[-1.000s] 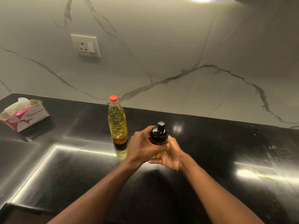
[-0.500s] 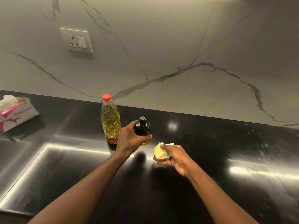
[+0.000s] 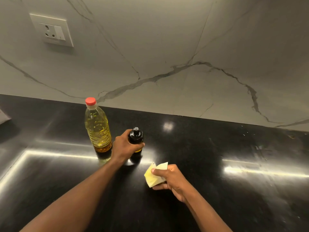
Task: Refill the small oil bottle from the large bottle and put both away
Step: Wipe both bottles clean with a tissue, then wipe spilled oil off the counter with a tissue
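Black-capped small bottle (image 3: 135,136), left fingers (image 3: 141,145) wrapped round it; right fingers (image 3: 158,170) pinch tissue (image 3: 153,179) (yellowed).

Bare forearms reach in from 7 and 5 o'clock: the left hand (image 3: 124,145) wraps its fingers round the small oil bottle (image 3: 136,136), while the right hand (image 3: 168,179), at its 4 o'clock, pinches a folded yellowish tissue (image 3: 153,175).

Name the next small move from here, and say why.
Probably set the yellow-stained tissue down from the right hand onto the counter. Both bottles look capped and stand side by side, the large bottle with its red cap on and the small bottle held by the left hand. A freed right hand could then take the large one away.
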The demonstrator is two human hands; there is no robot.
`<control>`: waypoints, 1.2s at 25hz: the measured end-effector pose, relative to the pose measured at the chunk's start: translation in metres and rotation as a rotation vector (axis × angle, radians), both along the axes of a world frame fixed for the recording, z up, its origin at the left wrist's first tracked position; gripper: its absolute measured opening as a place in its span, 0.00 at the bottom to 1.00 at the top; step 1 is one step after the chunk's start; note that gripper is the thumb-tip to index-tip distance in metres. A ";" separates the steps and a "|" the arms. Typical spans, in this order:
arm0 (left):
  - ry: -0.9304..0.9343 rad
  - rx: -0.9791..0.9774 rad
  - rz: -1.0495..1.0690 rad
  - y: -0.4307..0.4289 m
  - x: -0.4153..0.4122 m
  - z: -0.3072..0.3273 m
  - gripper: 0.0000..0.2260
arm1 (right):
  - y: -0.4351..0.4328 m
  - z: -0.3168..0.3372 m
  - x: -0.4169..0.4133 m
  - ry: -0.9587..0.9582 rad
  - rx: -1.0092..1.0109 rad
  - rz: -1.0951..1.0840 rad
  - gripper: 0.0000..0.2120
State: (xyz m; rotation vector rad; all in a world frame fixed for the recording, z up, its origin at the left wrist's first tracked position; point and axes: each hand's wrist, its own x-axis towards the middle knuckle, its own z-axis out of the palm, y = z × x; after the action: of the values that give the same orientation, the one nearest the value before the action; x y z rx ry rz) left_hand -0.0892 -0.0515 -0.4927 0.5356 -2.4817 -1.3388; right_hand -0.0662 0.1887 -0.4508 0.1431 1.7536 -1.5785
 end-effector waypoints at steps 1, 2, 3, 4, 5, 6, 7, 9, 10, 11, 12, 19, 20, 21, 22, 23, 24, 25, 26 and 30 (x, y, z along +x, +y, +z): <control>-0.004 -0.001 0.002 0.000 -0.002 -0.002 0.34 | 0.003 -0.001 -0.001 0.012 0.000 0.008 0.12; -0.006 -0.002 0.003 0.000 -0.003 -0.004 0.34 | 0.005 -0.002 -0.002 0.022 -0.001 0.011 0.12; -0.007 -0.004 0.003 0.000 -0.005 -0.006 0.34 | 0.007 -0.003 -0.002 0.030 -0.003 0.012 0.12; -0.006 -0.007 0.002 0.000 -0.006 -0.007 0.34 | 0.008 -0.005 -0.003 0.034 -0.007 0.013 0.13; -0.007 -0.010 -0.001 0.000 -0.007 -0.008 0.34 | 0.009 -0.006 -0.003 0.034 -0.012 0.014 0.14; -0.012 -0.011 -0.009 -0.001 -0.008 -0.008 0.35 | 0.008 -0.007 -0.003 0.032 -0.014 0.012 0.15; -0.019 -0.011 -0.020 -0.002 -0.008 -0.008 0.35 | 0.008 -0.007 -0.002 0.035 -0.015 0.006 0.16; -0.037 0.007 -0.040 -0.002 -0.007 -0.008 0.35 | 0.005 -0.007 -0.002 0.048 -0.023 -0.019 0.16; -0.048 0.029 -0.053 -0.002 -0.007 -0.006 0.37 | 0.002 -0.007 0.000 0.055 -0.035 -0.034 0.16; -0.062 0.058 -0.066 -0.002 -0.005 -0.003 0.39 | 0.000 -0.006 0.001 0.059 -0.053 -0.044 0.16; -0.075 0.089 -0.076 -0.001 -0.003 -0.001 0.43 | -0.002 -0.005 0.002 0.059 -0.071 -0.050 0.16; 0.106 -0.070 -0.128 0.026 0.067 0.009 0.32 | 0.002 -0.004 0.028 0.186 -0.093 -0.237 0.16; 0.130 -0.122 -0.185 0.033 0.083 0.006 0.30 | 0.005 -0.007 0.033 0.271 -0.004 -0.241 0.13; 0.134 -0.177 -0.227 0.041 0.097 0.000 0.30 | 0.009 -0.011 0.039 0.371 0.128 -0.213 0.09; 0.126 -0.227 -0.258 0.049 0.108 -0.007 0.30 | 0.015 -0.016 0.043 0.473 0.300 -0.151 0.05; 0.103 -0.272 -0.294 0.058 0.118 -0.014 0.29 | 0.022 -0.020 0.046 0.576 0.491 -0.070 0.02; 0.066 -0.323 -0.342 0.066 0.126 -0.021 0.28 | 0.030 -0.024 0.049 0.670 0.690 0.017 0.05; 0.023 -0.384 -0.389 0.073 0.133 -0.030 0.28 | 0.039 -0.028 0.052 0.746 0.861 0.103 0.11; -0.018 -0.446 -0.422 0.078 0.138 -0.039 0.27 | 0.048 -0.033 0.054 0.794 0.993 0.179 0.17; -0.101 -0.607 -0.450 0.087 0.144 -0.064 0.28 | 0.048 -0.059 0.073 0.905 1.144 0.507 0.28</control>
State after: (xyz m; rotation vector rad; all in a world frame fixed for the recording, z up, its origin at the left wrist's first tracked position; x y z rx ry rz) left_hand 0.0544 0.0355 -0.5570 -0.1040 -3.0069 -0.6006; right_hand 0.0070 0.2367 -0.5093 -0.5124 2.8880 -0.0708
